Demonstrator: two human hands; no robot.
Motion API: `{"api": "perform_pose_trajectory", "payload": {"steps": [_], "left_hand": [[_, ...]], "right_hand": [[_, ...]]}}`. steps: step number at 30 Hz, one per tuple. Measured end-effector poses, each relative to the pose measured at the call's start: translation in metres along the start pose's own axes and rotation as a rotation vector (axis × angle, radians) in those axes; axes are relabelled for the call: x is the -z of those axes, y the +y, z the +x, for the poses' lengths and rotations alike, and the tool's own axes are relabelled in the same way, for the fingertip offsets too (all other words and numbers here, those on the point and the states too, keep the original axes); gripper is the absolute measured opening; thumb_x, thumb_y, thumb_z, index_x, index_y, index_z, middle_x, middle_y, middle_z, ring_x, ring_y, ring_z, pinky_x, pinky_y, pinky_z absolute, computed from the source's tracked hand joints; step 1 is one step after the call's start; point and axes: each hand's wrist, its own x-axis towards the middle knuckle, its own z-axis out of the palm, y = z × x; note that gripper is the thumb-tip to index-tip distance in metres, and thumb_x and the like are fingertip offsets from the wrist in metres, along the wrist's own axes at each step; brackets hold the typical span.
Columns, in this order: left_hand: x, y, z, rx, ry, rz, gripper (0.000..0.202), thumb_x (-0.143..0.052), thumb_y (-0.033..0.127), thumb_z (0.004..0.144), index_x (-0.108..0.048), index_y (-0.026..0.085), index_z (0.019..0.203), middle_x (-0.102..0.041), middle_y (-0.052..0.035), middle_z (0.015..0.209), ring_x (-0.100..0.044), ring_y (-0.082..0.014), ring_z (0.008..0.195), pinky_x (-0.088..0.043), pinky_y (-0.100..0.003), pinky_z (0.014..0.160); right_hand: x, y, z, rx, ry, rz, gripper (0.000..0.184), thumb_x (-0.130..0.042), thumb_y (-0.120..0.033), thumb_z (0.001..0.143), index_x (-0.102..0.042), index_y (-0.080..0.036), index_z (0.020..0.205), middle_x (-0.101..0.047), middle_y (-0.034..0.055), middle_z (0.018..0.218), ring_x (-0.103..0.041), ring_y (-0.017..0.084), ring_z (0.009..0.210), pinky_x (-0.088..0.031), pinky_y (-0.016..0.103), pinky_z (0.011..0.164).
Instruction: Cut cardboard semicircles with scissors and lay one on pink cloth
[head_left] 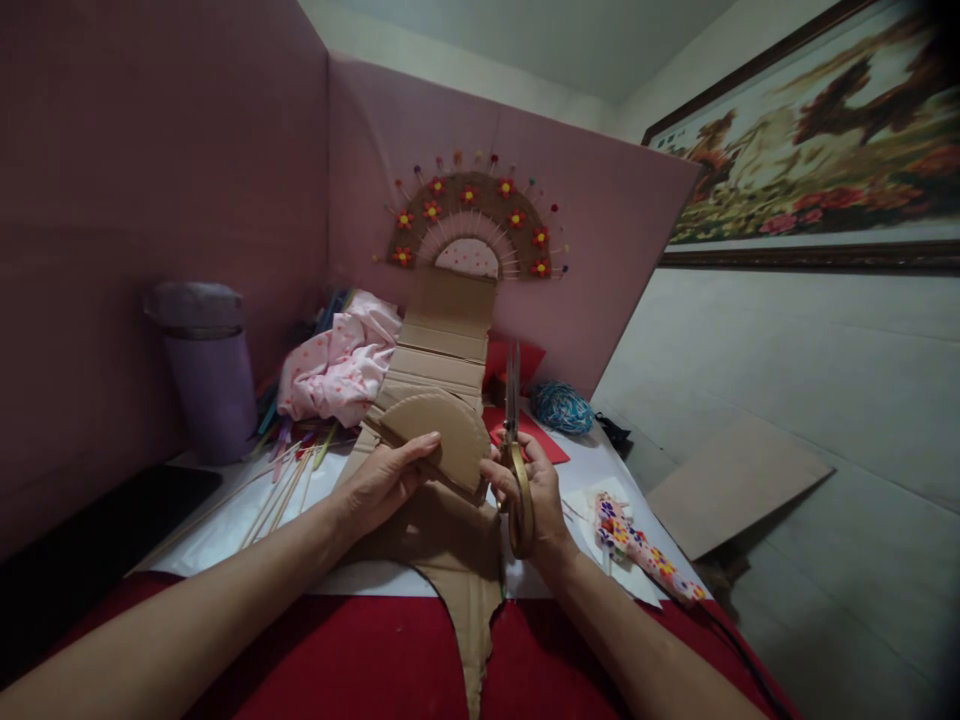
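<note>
My left hand grips a semicircular piece of cardboard at its lower left, thumb on top. On the other side, my right hand holds a pair of scissors with gold handles, the blades pointing up and away. Its fingertips also touch the right corner of the semicircle. Beneath both hands lies a larger cardboard sheet with curved cut edges, and its far folded part rises toward the back panel.
A cardboard arch with red flowers stands against the pink panel. Left are a purple cup, pink cloth and thin sticks. Right are blue yarn, red paper and a flower-patterned glue-gun-like tool.
</note>
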Motion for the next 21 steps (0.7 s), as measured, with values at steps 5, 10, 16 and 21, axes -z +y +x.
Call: {"api": "perform_pose_trajectory", "payload": {"steps": [5,10,16,21], "left_hand": [[-0.0010,-0.0008,-0.0016,0.008,0.011,0.001,0.015,-0.068,0.009,0.074,-0.070,0.010,0.089,-0.075,-0.0076,0.085,-0.068,-0.0163,0.075,-0.056,-0.026,0.075],[-0.0024,-0.0005,-0.0013,0.001,0.011,0.010,0.016,-0.067,0.009,0.076,-0.070,0.008,0.091,-0.075,-0.0084,0.086,-0.067,-0.0162,0.075,-0.057,-0.026,0.073],[-0.0066,-0.0049,-0.0035,-0.034,0.048,0.026,0.018,-0.074,0.014,0.070,-0.072,0.012,0.087,-0.074,-0.0048,0.082,-0.066,-0.0149,0.072,-0.055,-0.025,0.069],[-0.0083,-0.0065,-0.0086,-0.004,-0.010,0.101,0.019,-0.075,0.023,0.071,-0.074,0.011,0.086,-0.074,-0.0069,0.084,-0.065,-0.0155,0.074,-0.052,-0.025,0.070]], "right_hand": [[-0.0002,0.0019,0.0008,-0.011,-0.003,0.006,0.058,-0.083,-0.025,0.057,-0.054,-0.025,0.108,-0.058,-0.0066,0.074,-0.047,0.006,0.048,-0.033,0.017,0.041],[-0.0009,0.0003,0.0004,-0.016,0.003,0.010,0.060,-0.084,-0.025,0.057,-0.054,-0.024,0.109,-0.058,-0.0073,0.071,-0.048,0.006,0.048,-0.033,0.016,0.042],[-0.0059,-0.0030,-0.0018,-0.054,-0.024,-0.019,0.066,-0.084,-0.027,0.054,-0.052,-0.023,0.111,-0.066,-0.0033,0.072,-0.053,0.009,0.049,-0.036,0.017,0.040],[-0.0047,-0.0035,-0.0017,-0.089,0.001,-0.016,0.064,-0.084,-0.023,0.053,-0.052,-0.021,0.108,-0.066,-0.0040,0.070,-0.044,0.004,0.041,-0.031,0.015,0.036]]}}
